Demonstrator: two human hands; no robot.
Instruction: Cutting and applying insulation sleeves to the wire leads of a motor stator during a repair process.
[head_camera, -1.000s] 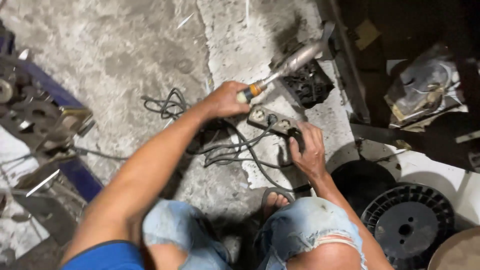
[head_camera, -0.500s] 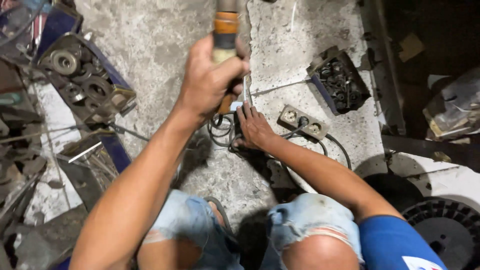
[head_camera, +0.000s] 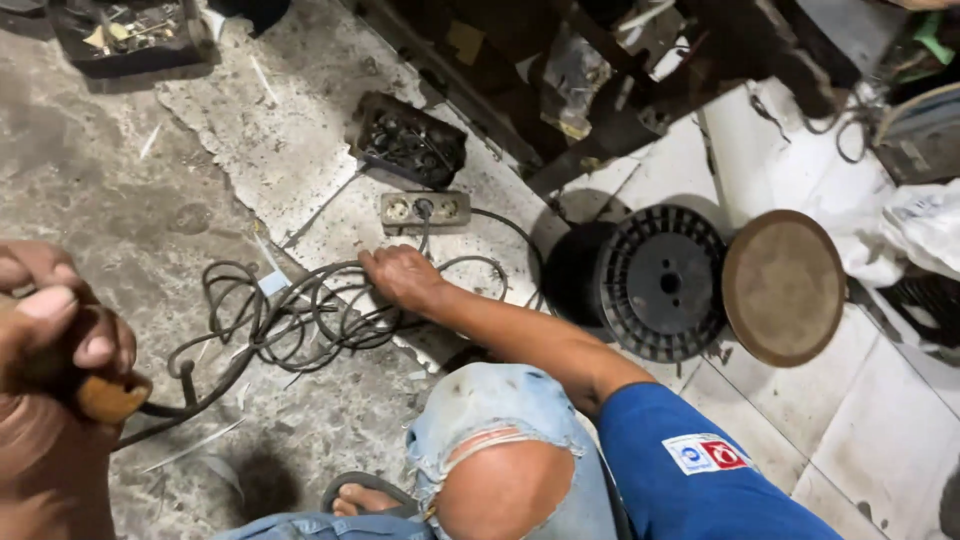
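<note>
Left hand: grip pressed around an orange tool handle, at the view's left edge.
Right hand: fingers down on the tangled black cord on the floor.
Power strip: just beyond the right hand.

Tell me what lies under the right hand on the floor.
Under the right hand lies a tangle of dark cable on the rough concrete floor; the fingers press on its loops. Whatever sits directly beneath the palm is covered and cannot be seen.

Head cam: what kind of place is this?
Likely a small repair or electrical workshop floor: rough concrete with a tangled black cable, a power strip, a black wire spool and a tray of small parts.
</note>
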